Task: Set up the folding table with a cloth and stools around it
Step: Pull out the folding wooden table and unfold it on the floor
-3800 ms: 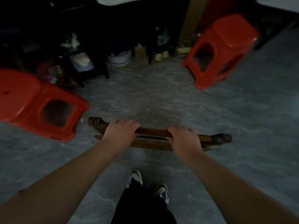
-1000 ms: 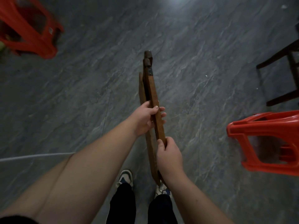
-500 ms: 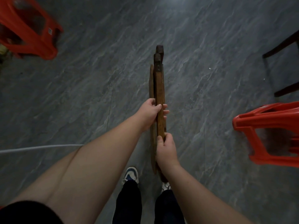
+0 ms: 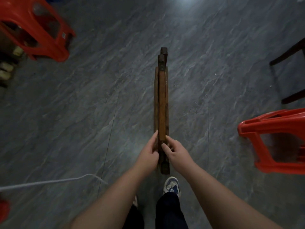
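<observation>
Head view: dim room, grey marbled stone floor (image 4: 82,104), camera looking straight down.
Table: folded brown wooden folding table (image 4: 161,103), seen edge-on, running from centre frame up to upper centre; dark capped ends at top and bottom.
Left hand (image 4: 148,156): pressed flat against the table's left side at its near end, fingers extended, not wrapped.
Right hand (image 4: 175,152): fingers curled onto the table's right side and top edge, same end; thumb on the top slat.
Stools: red plastic stool, upper left of frame (image 4: 34,28); second red plastic stool, right edge (image 4: 274,138); both well apart from the table.
Other: white cord (image 4: 49,181) at lower left; dark chair legs (image 4: 290,75) at upper right; white-and-blue shoe (image 4: 171,185) below the table's end.
</observation>
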Action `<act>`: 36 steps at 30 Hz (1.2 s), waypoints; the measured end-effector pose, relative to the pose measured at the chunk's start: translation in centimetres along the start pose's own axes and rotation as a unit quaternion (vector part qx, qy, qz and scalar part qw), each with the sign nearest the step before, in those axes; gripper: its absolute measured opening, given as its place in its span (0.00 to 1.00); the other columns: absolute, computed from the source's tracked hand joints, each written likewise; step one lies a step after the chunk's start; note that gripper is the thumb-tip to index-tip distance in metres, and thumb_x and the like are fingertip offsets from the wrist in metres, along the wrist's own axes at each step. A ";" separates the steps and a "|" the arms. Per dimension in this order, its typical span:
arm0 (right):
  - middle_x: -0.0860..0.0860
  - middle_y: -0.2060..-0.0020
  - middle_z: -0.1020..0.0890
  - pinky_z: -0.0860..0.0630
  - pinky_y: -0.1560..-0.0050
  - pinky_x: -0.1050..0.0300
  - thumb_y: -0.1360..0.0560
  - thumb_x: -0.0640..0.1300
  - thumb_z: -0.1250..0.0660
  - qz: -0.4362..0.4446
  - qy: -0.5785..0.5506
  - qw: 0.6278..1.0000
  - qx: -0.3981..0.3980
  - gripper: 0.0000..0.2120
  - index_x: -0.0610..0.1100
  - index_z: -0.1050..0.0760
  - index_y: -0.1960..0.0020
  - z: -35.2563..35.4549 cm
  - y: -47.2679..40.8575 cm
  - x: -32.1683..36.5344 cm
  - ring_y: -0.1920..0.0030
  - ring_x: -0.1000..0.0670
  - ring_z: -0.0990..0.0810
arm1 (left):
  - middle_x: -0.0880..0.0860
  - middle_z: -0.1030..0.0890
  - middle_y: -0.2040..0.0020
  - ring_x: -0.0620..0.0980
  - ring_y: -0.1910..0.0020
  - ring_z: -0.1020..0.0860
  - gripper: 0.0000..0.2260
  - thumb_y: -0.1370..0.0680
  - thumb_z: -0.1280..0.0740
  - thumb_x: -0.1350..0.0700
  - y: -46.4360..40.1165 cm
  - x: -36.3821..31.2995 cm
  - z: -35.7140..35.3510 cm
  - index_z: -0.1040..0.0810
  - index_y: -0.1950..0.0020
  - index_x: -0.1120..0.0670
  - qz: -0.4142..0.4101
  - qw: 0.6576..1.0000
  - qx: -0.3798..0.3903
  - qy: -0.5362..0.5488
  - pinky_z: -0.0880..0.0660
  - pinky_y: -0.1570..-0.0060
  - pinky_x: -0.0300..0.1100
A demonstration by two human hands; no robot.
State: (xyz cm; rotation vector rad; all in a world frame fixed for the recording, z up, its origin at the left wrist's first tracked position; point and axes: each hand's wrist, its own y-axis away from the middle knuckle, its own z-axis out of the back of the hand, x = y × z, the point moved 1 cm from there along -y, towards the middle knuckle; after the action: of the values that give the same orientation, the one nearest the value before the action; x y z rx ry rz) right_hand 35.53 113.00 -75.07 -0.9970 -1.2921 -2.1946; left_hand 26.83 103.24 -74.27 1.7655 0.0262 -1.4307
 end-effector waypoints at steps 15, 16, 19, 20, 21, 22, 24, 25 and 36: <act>0.65 0.40 0.27 0.30 0.43 0.72 0.29 0.23 0.42 0.053 -0.148 0.983 -0.099 0.42 0.53 0.44 0.22 -5.8 9.2 -5.3 0.46 0.73 0.24 | 0.21 0.37 0.34 0.28 0.31 0.35 0.41 0.27 0.35 0.58 4.9 11.7 0.1 0.51 0.26 0.26 -0.148 0.971 0.082 -0.167 0.39 0.40 0.20; 0.64 0.38 0.28 0.31 0.41 0.72 0.29 0.24 0.41 0.058 -0.140 0.983 -0.102 0.42 0.53 0.43 0.22 -5.9 9.0 -5.5 0.45 0.74 0.25 | 0.24 0.37 0.31 0.29 0.31 0.36 0.43 0.28 0.36 0.60 5.0 11.8 0.2 0.51 0.25 0.27 -0.166 0.967 0.077 -0.176 0.40 0.39 0.21; 0.64 0.33 0.30 0.37 0.36 0.75 0.32 0.38 0.38 0.082 -0.094 0.988 -0.091 0.41 0.53 0.42 0.21 -5.9 8.5 -6.7 0.38 0.76 0.32 | 0.41 0.37 0.26 0.39 0.27 0.36 0.39 0.29 0.36 0.58 4.8 11.8 0.0 0.50 0.23 0.38 -0.244 0.950 0.023 -0.194 0.42 0.33 0.28; 0.64 0.30 0.32 0.40 0.33 0.73 0.33 0.41 0.37 0.095 -0.062 0.990 -0.089 0.41 0.55 0.42 0.21 -6.0 8.1 -7.4 0.33 0.73 0.35 | 0.45 0.38 0.24 0.43 0.26 0.37 0.38 0.29 0.37 0.54 4.3 12.2 0.0 0.50 0.23 0.39 -0.264 0.941 0.002 -0.211 0.41 0.30 0.33; 0.62 0.27 0.35 0.43 0.30 0.71 0.32 0.40 0.35 0.113 -0.029 0.989 -0.087 0.41 0.55 0.43 0.21 -6.0 7.6 -8.4 0.27 0.67 0.39 | 0.49 0.39 0.22 0.47 0.24 0.38 0.38 0.29 0.38 0.50 3.7 12.9 0.0 0.51 0.22 0.39 -0.268 0.936 -0.015 -0.229 0.41 0.27 0.39; 0.59 0.24 0.39 0.45 0.27 0.68 0.31 0.36 0.33 0.136 0.000 0.987 -0.089 0.42 0.55 0.44 0.22 -6.1 6.9 -9.5 0.24 0.62 0.42 | 0.51 0.40 0.21 0.49 0.23 0.40 0.38 0.29 0.38 0.48 3.0 13.8 0.1 0.52 0.22 0.38 -0.273 0.931 -0.027 -0.239 0.41 0.26 0.44; 0.54 0.22 0.40 0.45 0.23 0.61 0.31 0.29 0.33 0.183 0.052 0.977 -0.094 0.45 0.52 0.45 0.21 -6.2 5.0 -11.8 0.22 0.58 0.45 | 0.53 0.43 0.20 0.50 0.22 0.43 0.40 0.28 0.35 0.46 1.3 15.8 0.2 0.54 0.21 0.37 -0.304 0.916 -0.046 -0.259 0.41 0.25 0.49; 0.54 0.23 0.38 0.43 0.24 0.60 0.32 0.28 0.33 0.205 0.060 0.973 -0.091 0.46 0.51 0.45 0.20 -6.2 4.1 -12.8 0.23 0.60 0.44 | 0.52 0.45 0.19 0.49 0.21 0.44 0.42 0.28 0.33 0.46 0.3 17.0 0.1 0.55 0.21 0.38 -0.316 0.905 -0.049 -0.279 0.42 0.25 0.49; 0.48 0.21 0.40 0.40 0.24 0.46 0.29 0.33 0.31 0.438 0.163 0.872 -0.149 0.45 0.43 0.51 0.19 -7.0 -5.5 -21.4 0.22 0.52 0.43 | 0.55 0.44 0.20 0.55 0.21 0.45 0.43 0.32 0.37 0.67 -10.0 25.7 -1.8 0.51 0.19 0.57 -0.494 0.839 -0.089 -0.209 0.42 0.26 0.60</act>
State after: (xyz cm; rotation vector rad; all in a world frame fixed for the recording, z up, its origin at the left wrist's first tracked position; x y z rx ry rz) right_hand 43.57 109.32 -96.52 -0.9872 -0.2301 -1.7187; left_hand 32.24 98.83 -101.00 1.2433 0.9260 -2.4134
